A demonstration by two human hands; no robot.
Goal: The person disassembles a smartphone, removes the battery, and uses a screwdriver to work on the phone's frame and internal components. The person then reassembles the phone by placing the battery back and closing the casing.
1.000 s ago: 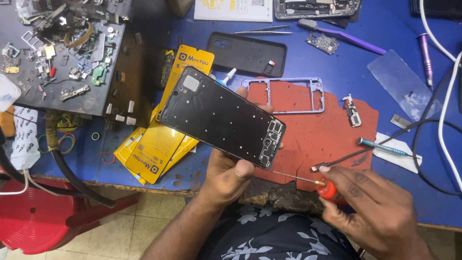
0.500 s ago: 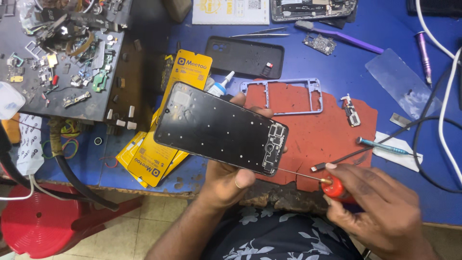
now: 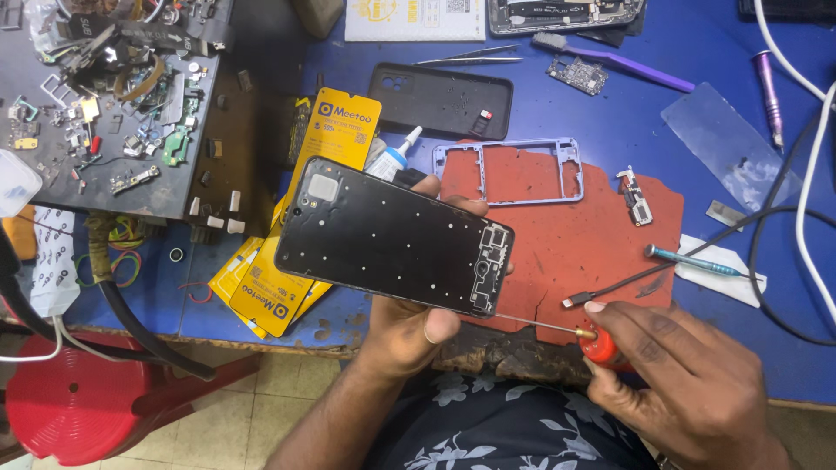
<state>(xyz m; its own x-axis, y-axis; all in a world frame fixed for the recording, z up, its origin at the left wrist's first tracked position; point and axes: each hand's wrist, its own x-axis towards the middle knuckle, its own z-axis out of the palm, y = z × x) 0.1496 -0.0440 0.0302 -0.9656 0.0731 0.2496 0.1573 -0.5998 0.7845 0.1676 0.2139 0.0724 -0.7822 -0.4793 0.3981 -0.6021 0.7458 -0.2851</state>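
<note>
My left hand (image 3: 409, 335) grips a black phone chassis (image 3: 392, 235) from below, thumb on its near edge, fingers curled over the far edge. The chassis is held flat above the front of the blue bench. My right hand (image 3: 688, 383) holds a small screwdriver (image 3: 583, 335) with an orange-red handle. Its thin shaft points left and its tip meets the chassis's lower right corner. A grey-blue phone frame (image 3: 509, 170) lies on the red mat (image 3: 601, 244) just beyond the chassis.
Yellow packets (image 3: 287, 261) lie under the chassis. A glue bottle (image 3: 392, 158), black back cover (image 3: 440, 100), tweezers (image 3: 470, 59), purple brush (image 3: 618, 59), teal screwdriver (image 3: 692, 259) and cables (image 3: 801, 200) surround the mat. A dark tray of parts (image 3: 113, 113) sits left; a red stool (image 3: 96, 400) stands below.
The chassis has shifted slightly toward me and to the right in my left hand. The screwdriver tip has stayed at its lower right corner.
</note>
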